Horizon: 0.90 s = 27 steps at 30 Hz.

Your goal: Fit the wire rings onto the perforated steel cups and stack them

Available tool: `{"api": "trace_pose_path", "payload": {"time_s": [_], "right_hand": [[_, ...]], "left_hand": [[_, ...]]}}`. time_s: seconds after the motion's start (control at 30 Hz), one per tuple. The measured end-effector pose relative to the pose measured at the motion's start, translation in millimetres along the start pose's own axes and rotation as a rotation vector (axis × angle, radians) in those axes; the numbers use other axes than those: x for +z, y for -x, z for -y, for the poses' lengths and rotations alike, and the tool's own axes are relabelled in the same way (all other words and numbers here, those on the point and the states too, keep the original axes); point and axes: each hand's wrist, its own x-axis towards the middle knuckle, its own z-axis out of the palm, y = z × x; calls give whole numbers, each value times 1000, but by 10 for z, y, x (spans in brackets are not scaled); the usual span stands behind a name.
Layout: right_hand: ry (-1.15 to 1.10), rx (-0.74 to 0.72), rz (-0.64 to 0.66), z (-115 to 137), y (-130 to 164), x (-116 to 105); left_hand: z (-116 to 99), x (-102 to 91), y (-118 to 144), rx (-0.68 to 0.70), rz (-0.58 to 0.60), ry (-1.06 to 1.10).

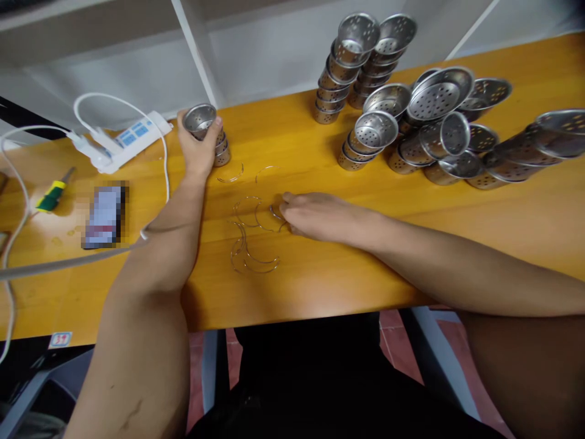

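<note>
My left hand (pixel 200 146) is wrapped round the top of a short stack of perforated metal cups (pixel 200 119) standing near the wall. The lower cups of that stack show beside my fingers. My right hand (pixel 301 214) rests low over the table with its fingers drawn together at a thin curved wire. Its fingertips are partly hidden, but a bit of bent wire (pixel 275 212) shows at them. To its left lie several loose curved wire pieces (pixel 256 265), some overlapping. Two more bent wires (pixel 232 178) lie closer to the left stack.
Several stacks of perforated metal cups (pixel 377 131) stand at the back right, some leaning. On the left are a white power strip (pixel 132 143) with cables, a phone (pixel 105 216) and a green-yellow screwdriver (pixel 52 195). A grey cable (pixel 77 262) crosses my left arm.
</note>
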Motion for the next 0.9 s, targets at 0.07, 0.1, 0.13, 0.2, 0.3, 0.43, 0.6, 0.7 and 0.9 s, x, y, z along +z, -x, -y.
{"api": "trace_pose_path", "payload": {"time_s": [0.07,0.1,0.13,0.2,0.3,0.43,0.6,0.7,0.9], "right_hand": [[25,-9,14,29,-12,-1],[32,-11,15,35,-20,0],[34,-9,13,32,-26,2],[13,-9,-2,-3,-31,1],[-118,-53,-42,-130,-12,-6],[-481,-201,-61,-332,-6,38],[-748,-356,-179,-459,-106,181],[-578,-276,-331,-424,-101,277],[-253,-581,-356,215,-11,597]], "left_hand": [[-28,-1,4,31,-32,-15],[-21,-2,4,56,-42,-5],[-5,-6,4,77,-42,11],[27,-19,11,99,-22,70],[23,-32,40,105,-6,147],[-59,-20,72,92,-21,218],[-133,-27,69,24,-1,198],[-162,-30,68,6,19,186],[-114,22,71,35,-16,219]]}}
